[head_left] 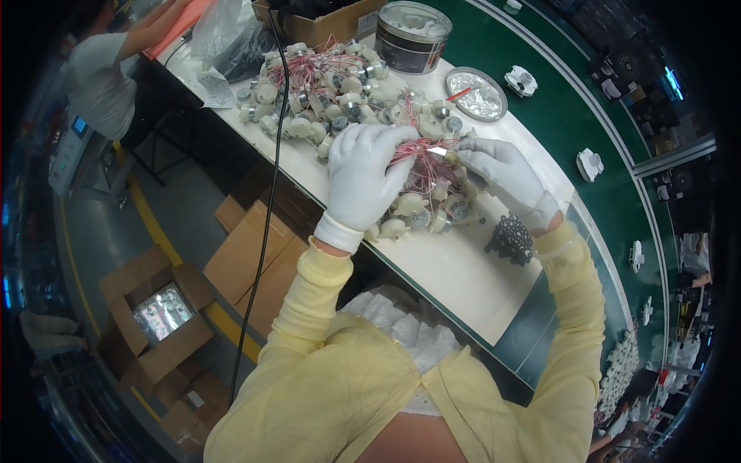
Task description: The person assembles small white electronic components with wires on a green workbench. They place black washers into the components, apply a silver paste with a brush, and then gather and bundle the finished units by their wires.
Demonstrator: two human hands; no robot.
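Note:
My left hand (pixel 361 176), in a white glove, is closed round a bundle of thin red and white wires (pixel 423 171). These wires lead to small motors with cream plastic housings (pixel 411 204), piled beneath and beside it. Just right of the bundle, my gloved right hand (pixel 505 176) has its fingers pinched together. A small white piece (pixel 438 151) shows at its fingertips, too small to name. More wired motors (pixel 316 85) are heaped farther back on the white table (pixel 482 289).
A tin of white paste (pixel 413 38) stands behind the motors. Its lid (pixel 486 100) holds paste and a red stick. Small black parts (pixel 511 239) lie near my right wrist. A green conveyor (pixel 540 123) carries white parts. A black cable (pixel 272 170) hangs left; cardboard boxes (pixel 154 309) stand below.

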